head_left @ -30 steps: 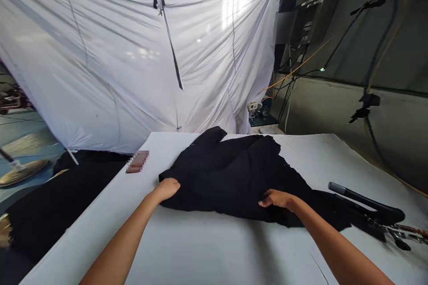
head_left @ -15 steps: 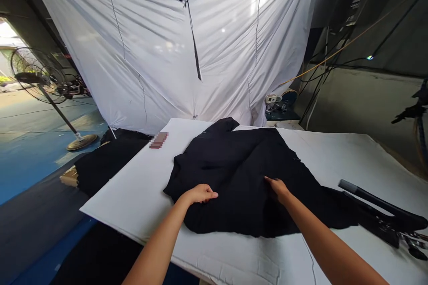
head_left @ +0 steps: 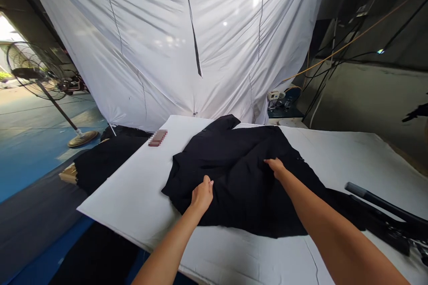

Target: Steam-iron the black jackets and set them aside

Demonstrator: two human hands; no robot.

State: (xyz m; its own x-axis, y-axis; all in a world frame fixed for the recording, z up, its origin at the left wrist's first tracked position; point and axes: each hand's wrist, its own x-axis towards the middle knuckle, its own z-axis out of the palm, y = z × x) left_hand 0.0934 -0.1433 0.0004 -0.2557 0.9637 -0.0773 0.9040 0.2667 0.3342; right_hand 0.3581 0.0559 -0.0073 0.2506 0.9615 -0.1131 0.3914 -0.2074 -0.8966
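Both hands [head_left: 202, 193] [head_left: 276, 167] reach forward, seemingly pinching black cloth [head_left: 240, 187].

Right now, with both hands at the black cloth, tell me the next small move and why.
I'd probably smooth the cloth outward with the left hand, toward the cloth's left edge: it lies spread on the table, but creases show between that hand and the right hand.
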